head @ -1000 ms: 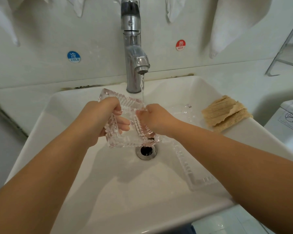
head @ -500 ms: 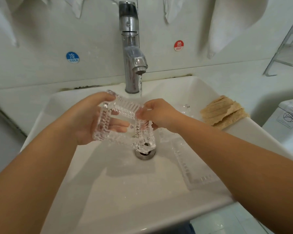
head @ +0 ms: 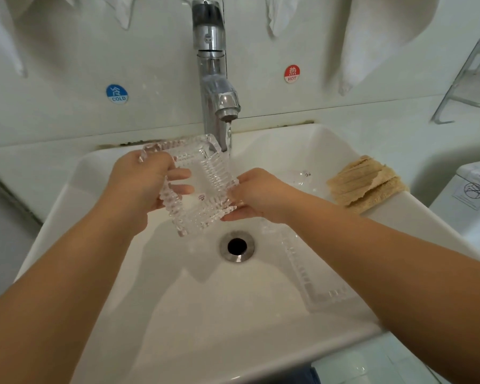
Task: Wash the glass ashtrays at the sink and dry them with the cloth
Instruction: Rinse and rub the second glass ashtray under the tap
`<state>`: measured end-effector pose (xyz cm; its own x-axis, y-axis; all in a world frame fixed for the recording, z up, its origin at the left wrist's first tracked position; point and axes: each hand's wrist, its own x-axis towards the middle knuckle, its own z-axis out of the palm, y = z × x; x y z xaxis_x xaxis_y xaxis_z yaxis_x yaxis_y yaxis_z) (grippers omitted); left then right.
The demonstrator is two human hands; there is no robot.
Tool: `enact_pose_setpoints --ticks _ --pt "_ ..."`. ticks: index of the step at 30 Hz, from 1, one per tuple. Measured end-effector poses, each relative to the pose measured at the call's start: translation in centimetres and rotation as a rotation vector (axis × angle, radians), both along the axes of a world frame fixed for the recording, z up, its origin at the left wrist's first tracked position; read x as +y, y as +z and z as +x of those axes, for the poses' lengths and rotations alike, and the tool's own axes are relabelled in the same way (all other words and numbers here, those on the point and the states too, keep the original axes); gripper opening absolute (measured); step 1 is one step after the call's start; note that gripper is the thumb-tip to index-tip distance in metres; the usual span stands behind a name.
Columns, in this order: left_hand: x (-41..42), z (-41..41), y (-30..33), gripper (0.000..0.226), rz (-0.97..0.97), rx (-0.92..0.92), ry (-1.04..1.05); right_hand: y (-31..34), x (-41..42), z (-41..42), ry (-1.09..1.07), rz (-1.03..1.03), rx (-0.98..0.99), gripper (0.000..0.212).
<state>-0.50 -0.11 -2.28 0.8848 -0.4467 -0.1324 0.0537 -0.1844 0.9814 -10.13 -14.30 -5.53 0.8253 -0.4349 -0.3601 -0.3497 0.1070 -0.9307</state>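
The white sink (head: 261, 314) fills most of the view, and everything else is easiest placed against its drain (head: 236, 246). Behind the drain rises the chrome tap (head: 211, 79), a thin stream of water running from its spout. To the right of the drain, lying flat on the basin floor and partly hidden under the right forearm, is a second ashtray (head: 319, 278) — its long side runs from near the drain toward the front rim. On the sink's right rim, well beyond the drain, sits a folded tan cloth (head: 365, 182), nearer the right arm than the left. Above and slightly left of the drain, lifted clear of the basin, is the ashtray (head: 198, 187) being washed: square, ribbed, tilted so its hollow faces the person, with its far right corner just beside the stream. The left hand (head: 139, 184) is closed around its left edge, thumb on the rim and fingers curled into the hollow. The right hand (head: 257, 196) grips the right edge, fingers wrapped underneath. Rinsing looks to be the step in hand. The stream falls on the right side of the piece, so a small shift or turn rightward would bring more of the hollow under the water — the right hand is the nearer one to guide that.
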Motion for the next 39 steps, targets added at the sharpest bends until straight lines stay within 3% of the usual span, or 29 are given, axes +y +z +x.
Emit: enact_pose_setpoints --ticks 2,5,9,12,15,20,23,24,28,32,36,39 --pt "-0.1 0.1 -0.2 0.017 0.007 -0.013 0.04 0.2 0.0 -0.2 0.068 0.062 0.007 0.027" --pt "-0.1 -0.1 -0.3 0.012 0.021 0.006 0.04 0.3 -0.1 -0.6 0.14 0.077 0.028 0.02" --pt "-0.3 -0.3 -0.7 0.013 0.025 0.047 0.022 0.1 -0.4 -0.4 0.127 -0.241 0.12 0.008" --pt "-0.4 -0.1 -0.7 0.013 -0.013 0.093 0.022 0.0 -0.7 -0.2 0.08 -0.442 0.118 0.03" --pt "-0.3 0.1 -0.6 0.012 -0.033 0.105 0.038 -0.1 -0.5 -0.1 0.082 -0.542 0.1 0.032" --pt "-0.4 -0.1 -0.7 0.015 -0.046 0.083 0.034 0.2 -1.2 -0.3 0.182 -0.308 0.07 0.003" --pt "-0.4 -0.1 -1.0 0.028 -0.061 0.082 0.007 0.3 -1.6 -0.7 0.221 -0.192 0.081 0.005" --pt "-0.4 -0.2 -1.1 0.03 -0.062 0.087 -0.002 0.3 -1.7 -0.9 0.221 -0.216 0.087 0.003" --pt "-0.5 -0.5 -1.1 0.027 -0.091 0.185 -0.03 0.7 -1.4 -0.8 0.13 -0.524 0.146 0.032" --pt "-1.0 -1.2 -1.7 0.033 -0.104 0.207 -0.105 0.7 -1.3 -0.7 0.083 -0.614 0.233 0.047" --pt "-1.2 -1.2 -1.8 0.036 -0.108 0.217 -0.096 0.6 -1.8 -1.1 0.155 -0.589 0.193 0.035" --pt "-1.0 -0.8 -1.6 0.033 -0.135 0.255 -0.034 0.8 -2.1 -1.3 0.247 -0.454 0.119 0.022"
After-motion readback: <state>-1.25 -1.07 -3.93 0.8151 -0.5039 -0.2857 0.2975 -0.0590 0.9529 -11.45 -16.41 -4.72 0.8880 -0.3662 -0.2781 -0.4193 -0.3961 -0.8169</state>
